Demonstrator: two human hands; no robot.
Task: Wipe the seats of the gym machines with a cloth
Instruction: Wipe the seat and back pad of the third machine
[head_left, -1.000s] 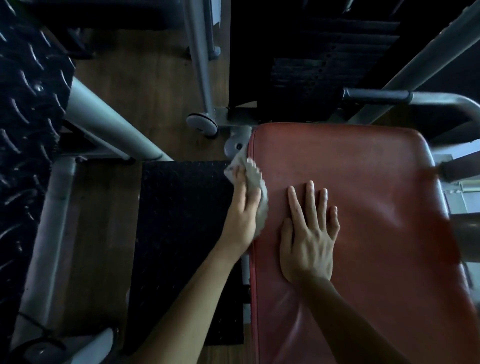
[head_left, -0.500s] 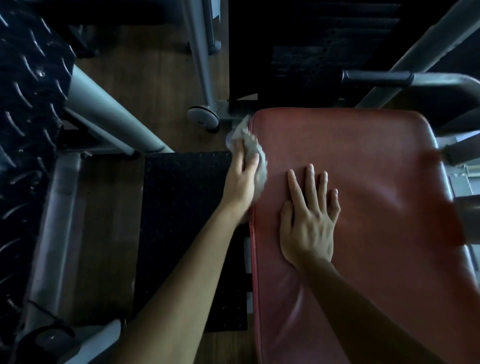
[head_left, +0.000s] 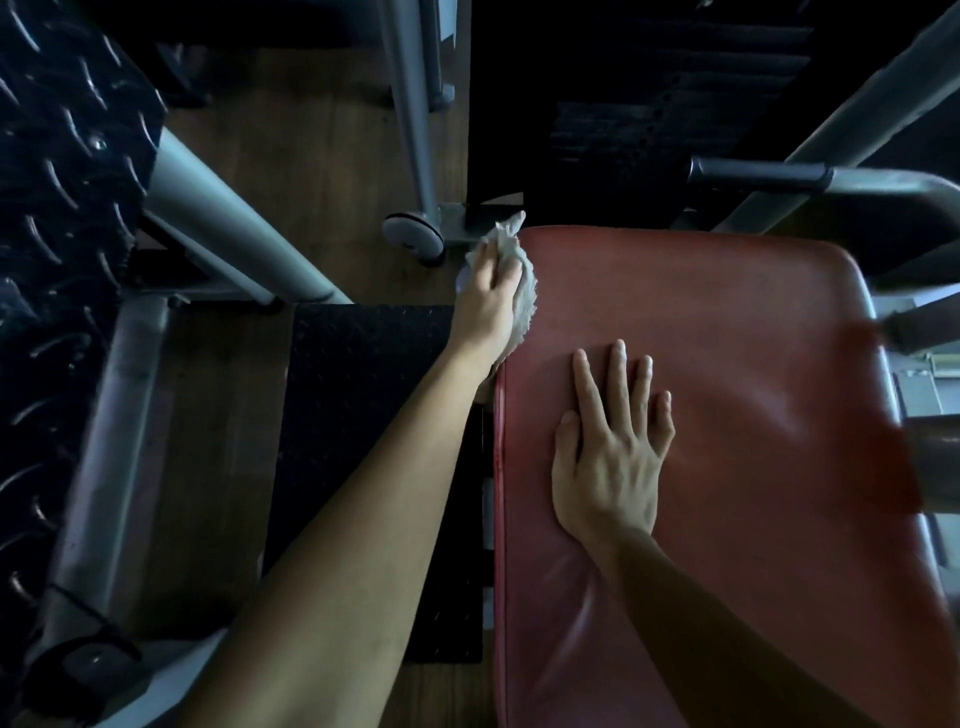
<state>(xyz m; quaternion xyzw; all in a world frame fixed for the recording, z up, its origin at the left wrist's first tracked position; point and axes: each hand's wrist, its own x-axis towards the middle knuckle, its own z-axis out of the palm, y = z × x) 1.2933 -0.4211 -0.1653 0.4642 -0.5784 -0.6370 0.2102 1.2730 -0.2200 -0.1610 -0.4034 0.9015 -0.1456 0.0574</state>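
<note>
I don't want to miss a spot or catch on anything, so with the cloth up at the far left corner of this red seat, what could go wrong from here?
1. The cloth gripped by the left hand overhangs the corner of the red seat, right beside the metal frame; its loose tip could snag there.
2. The right hand lies flat on the seat, so the patch under it may get skipped.

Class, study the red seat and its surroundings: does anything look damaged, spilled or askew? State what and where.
Nothing looks spilled or torn. The red seat shows creases in its cover beside the wrist of the flat right hand.
</note>
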